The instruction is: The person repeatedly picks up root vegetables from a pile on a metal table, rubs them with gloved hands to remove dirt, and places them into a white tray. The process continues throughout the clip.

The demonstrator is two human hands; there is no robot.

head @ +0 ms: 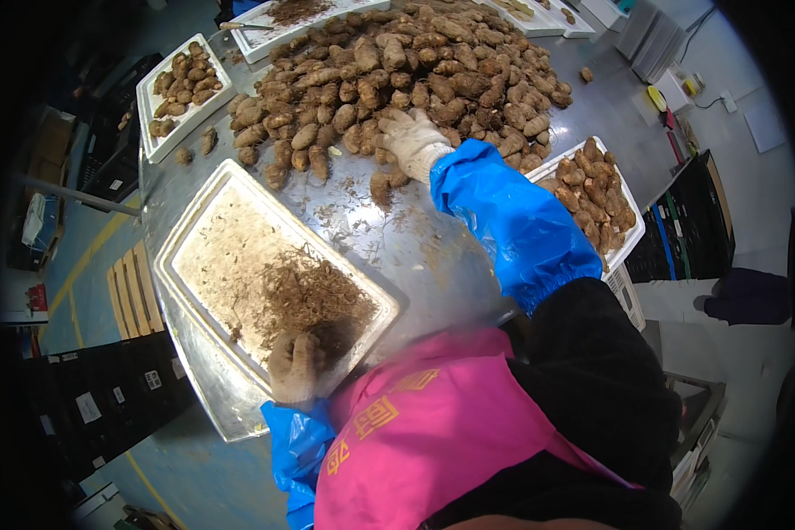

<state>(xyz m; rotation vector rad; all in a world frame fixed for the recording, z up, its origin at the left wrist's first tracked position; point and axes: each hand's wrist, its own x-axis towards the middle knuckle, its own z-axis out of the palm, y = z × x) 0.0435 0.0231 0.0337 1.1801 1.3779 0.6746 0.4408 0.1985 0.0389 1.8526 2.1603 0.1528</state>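
Observation:
A big heap of brown taro corms [344, 79] covers the far part of the metal table. At its near edge lies my right hand [412, 140], in a pale knit glove, fingers extended against the corms and nothing visibly gripped. Closer to me, a white foam tray or lid [218, 245] lies aslant, strewn with brown root fibres and soil [318, 291]. My left hand [295, 364], also gloved, is curled at the tray's near edge beside the fibres; the inside of its grip is hidden. Two joined corms [385, 185] lie just below my right hand.
A foam box of taro [596, 199] stands to the right, under my blue right sleeve [513, 218]. Another taro box [185, 86] is at the far left. A knife [245, 26] rests on a back tray [305, 30]. The steel tabletop [437, 252] carries scattered debris.

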